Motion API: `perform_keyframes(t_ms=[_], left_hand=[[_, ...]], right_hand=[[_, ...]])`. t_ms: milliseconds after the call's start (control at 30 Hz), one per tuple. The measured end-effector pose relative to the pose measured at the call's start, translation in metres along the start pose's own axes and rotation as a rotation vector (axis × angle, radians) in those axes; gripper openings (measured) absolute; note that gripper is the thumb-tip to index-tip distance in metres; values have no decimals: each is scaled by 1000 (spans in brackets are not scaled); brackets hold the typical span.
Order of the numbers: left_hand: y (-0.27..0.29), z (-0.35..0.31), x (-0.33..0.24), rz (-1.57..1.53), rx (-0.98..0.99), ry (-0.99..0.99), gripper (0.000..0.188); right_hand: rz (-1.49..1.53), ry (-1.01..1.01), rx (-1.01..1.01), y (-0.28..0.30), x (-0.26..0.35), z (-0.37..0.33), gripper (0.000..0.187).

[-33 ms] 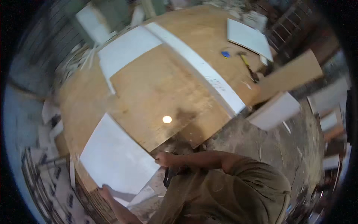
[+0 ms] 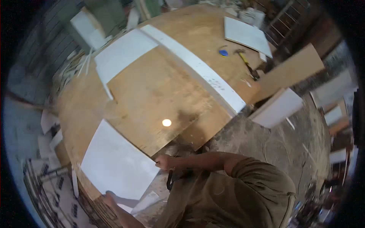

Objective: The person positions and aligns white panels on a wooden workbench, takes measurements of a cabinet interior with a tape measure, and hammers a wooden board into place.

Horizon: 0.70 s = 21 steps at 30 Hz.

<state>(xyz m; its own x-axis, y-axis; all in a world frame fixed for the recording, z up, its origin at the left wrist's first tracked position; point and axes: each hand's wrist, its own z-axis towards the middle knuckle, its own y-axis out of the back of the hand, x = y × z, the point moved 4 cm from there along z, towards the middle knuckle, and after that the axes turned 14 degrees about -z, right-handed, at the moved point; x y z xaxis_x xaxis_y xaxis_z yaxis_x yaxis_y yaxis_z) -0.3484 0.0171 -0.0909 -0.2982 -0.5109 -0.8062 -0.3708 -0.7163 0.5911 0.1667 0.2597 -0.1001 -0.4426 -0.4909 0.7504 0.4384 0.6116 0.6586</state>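
Observation:
A white board point(image 2: 119, 161) lies tilted across the near left edge of the wooden worktable, its near part sticking out past the edge. My left hand point(image 2: 109, 198) grips its lower left corner; the fingers are partly hidden there. At the board's right corner, my right hand point(image 2: 163, 162) is closed on the edge. Beyond it on the table lies a second white panel point(image 2: 125, 51). A long, narrow white board point(image 2: 197, 64) runs slantwise across the tabletop, well away from both hands.
The plywood tabletop point(image 2: 152, 91) has a bright round light spot. On its right side lie a hammer point(image 2: 248, 64), a blue tape measure point(image 2: 223, 52) and another white panel point(image 2: 247, 36). Brown-faced boards point(image 2: 291, 72) and a white-faced stack point(image 2: 279, 108) stand right of the table.
The whole view has turned and shifted slightly, so the table's contents sit a little further left. Both hands keep hold of the white board.

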Motion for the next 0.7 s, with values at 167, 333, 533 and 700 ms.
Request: perform_keyframes(t_ms=[167, 333, 533, 700], left_hand=[[-128, -52, -28, 531, 100, -45, 73], [-192, -69, -83, 445, 212, -275, 77], [-382, -204, -269, -326, 641, -388, 54], [-511, -364, -425, -276, 834, -779, 50]], right_hand=[[131, 52, -334, 81, -12, -54, 15], [90, -353, -184, 93, -78, -148, 34], [25, -696, 15, 132, -122, -301, 52], [-551, -671, -55, 30, -293, -418, 46]])
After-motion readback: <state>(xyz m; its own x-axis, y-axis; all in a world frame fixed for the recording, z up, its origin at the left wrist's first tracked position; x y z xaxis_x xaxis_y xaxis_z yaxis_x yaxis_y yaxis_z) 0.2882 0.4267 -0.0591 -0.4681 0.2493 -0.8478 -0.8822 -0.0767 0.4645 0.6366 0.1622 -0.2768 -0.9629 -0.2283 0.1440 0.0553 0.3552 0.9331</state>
